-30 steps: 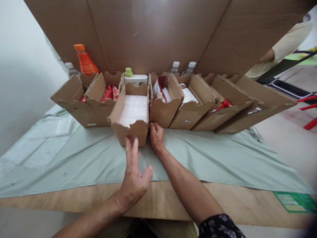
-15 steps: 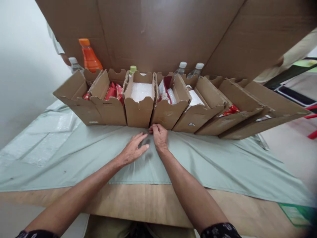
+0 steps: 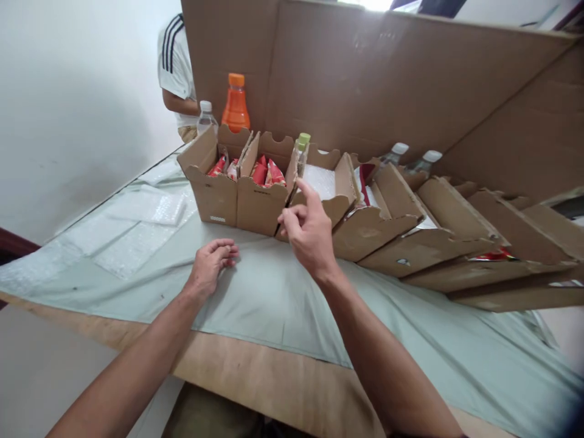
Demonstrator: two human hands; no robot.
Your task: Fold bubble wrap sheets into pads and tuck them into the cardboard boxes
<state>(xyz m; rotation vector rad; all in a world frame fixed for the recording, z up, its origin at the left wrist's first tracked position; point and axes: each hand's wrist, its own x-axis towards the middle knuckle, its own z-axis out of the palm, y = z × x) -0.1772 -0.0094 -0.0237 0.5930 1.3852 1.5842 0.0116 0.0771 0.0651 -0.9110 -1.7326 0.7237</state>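
My right hand (image 3: 310, 230) is raised in front of the third cardboard box (image 3: 335, 210) from the left, index finger stretched toward its edge, the other fingers loosely curled and nothing visible in them. Over the green cloth (image 3: 255, 280), my left hand (image 3: 213, 263) hovers or rests with slightly bent fingers, empty. Red packets (image 3: 268, 173) lie in the second box (image 3: 258, 207), and more red packets (image 3: 219, 165) in the leftmost box (image 3: 212, 198). Bubble wrap (image 3: 320, 181) shows inside the third box.
Sheets of bubble wrap (image 3: 146, 205) lie on the left of the cloth. Behind the boxes stand an orange bottle (image 3: 236, 106), clear bottles (image 3: 206, 118) and a tall cardboard panel (image 3: 356, 79). A person (image 3: 177, 67) in a white shirt is behind on the left.
The view has swung to the left. My right hand has lifted from the base of the boxes and its index finger has stretched out. My left hand has moved away from it, fingers more bent.
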